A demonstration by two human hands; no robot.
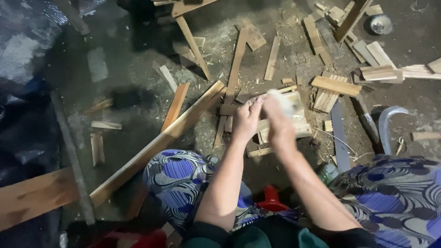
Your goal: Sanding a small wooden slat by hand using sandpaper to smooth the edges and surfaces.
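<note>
The left hand [248, 117] and right hand [279, 120] are both wrapped tight around a small block of wood [290, 110] above the dusty floor [119, 69].

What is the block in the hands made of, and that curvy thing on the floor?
The block held by the left hand and right hand looks like pale, bare wood, rough-cut like the scraps around it, though it is blurred. The curved blade seems to be dull grey metal with a faint sheen.
</note>
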